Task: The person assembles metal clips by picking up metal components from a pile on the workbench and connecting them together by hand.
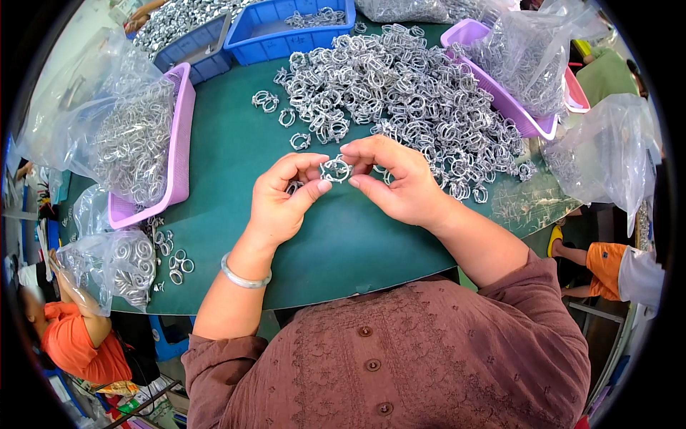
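My left hand (282, 196) pinches a silver ring-shaped metal piece (336, 170) between thumb and fingers, above the green tabletop. A second ring (293, 187) shows partly inside the curled fingers of that hand. From the other side my right hand (404, 182) closes its thumb and forefinger on the right edge of the pinched piece, which has small projections. Another bit of silver metal (383, 174) shows between the right thumb and forefinger; whether the hand holds it I cannot tell. Just beyond my hands a large heap of similar metal rings (386, 79) covers the table.
A purple basket (182, 136) with bagged rings stands left, another purple basket (500, 96) far right. Blue bins (264, 36) line the back. Loose rings (181, 264) and a bag of metal coils (132, 268) lie near left. Other people sit beyond both sides.
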The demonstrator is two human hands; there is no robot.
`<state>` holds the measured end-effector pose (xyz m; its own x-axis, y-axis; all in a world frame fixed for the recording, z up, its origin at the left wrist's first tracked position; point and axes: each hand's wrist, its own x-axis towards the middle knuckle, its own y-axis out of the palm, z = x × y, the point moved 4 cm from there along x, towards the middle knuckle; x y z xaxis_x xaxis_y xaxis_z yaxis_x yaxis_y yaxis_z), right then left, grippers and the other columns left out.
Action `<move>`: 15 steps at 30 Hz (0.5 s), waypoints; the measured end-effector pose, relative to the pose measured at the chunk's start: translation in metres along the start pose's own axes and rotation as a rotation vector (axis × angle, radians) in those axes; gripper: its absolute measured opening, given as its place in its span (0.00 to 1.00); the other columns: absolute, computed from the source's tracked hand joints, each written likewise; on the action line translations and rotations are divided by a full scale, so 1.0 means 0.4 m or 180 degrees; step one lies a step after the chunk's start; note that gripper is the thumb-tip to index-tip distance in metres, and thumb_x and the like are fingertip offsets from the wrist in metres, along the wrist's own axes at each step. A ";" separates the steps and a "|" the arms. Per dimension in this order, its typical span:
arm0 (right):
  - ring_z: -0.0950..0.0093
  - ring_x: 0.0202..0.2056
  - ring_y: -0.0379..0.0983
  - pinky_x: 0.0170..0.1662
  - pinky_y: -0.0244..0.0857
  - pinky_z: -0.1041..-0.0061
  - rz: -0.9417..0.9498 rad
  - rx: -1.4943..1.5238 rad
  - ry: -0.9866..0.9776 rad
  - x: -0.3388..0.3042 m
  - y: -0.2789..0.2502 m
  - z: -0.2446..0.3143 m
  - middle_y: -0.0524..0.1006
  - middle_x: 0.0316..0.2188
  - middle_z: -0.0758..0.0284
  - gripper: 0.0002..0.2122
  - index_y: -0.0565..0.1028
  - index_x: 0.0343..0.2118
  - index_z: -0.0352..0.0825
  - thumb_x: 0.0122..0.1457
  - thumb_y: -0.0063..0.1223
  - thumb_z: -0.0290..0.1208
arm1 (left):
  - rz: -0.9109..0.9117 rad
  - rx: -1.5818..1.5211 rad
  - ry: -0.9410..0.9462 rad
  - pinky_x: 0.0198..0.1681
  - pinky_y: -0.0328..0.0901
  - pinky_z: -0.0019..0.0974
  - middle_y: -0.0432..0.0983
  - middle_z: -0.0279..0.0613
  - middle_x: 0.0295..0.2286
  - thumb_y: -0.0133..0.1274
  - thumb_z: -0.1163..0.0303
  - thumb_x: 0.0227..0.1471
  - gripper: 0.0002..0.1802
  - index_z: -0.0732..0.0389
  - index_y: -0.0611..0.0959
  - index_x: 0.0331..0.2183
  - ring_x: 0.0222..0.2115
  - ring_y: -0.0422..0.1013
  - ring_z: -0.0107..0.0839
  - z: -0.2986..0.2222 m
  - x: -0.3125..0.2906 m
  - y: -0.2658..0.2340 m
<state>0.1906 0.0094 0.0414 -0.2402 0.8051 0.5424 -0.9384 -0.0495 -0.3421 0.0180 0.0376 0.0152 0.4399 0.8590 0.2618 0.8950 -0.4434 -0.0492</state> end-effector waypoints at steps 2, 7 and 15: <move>0.78 0.26 0.72 0.31 0.67 0.80 0.0003 0.0050 0.0042 0.000 0.000 -0.001 0.73 0.31 0.65 0.16 0.71 0.40 0.32 0.45 0.53 0.15 | -0.0007 -0.0174 -0.0086 0.32 0.60 0.20 0.70 0.30 0.28 0.55 0.81 0.44 0.16 0.65 0.77 0.39 0.28 0.64 0.17 0.000 0.000 0.003; 0.78 0.26 0.72 0.31 0.67 0.80 -0.0002 0.0068 0.0060 -0.001 0.001 0.000 0.72 0.31 0.65 0.16 0.71 0.40 0.31 0.45 0.53 0.15 | -0.0044 -0.0467 -0.0360 0.31 0.60 0.19 0.71 0.29 0.28 0.55 0.80 0.45 0.15 0.64 0.76 0.39 0.28 0.65 0.16 -0.001 0.000 0.009; 0.75 0.27 0.72 0.30 0.67 0.79 -0.0008 -0.0092 0.0058 0.004 -0.002 0.003 0.73 0.29 0.64 0.12 0.72 0.35 0.31 0.45 0.55 0.17 | -0.0066 -0.0904 -0.0827 0.24 0.58 0.18 0.71 0.28 0.24 0.56 0.73 0.47 0.10 0.63 0.77 0.35 0.22 0.63 0.15 0.010 -0.005 0.013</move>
<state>0.1907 0.0103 0.0434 -0.2330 0.8159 0.5292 -0.9313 -0.0306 -0.3628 0.0223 0.0348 0.0105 0.4587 0.8886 0.0050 0.8638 -0.4472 0.2320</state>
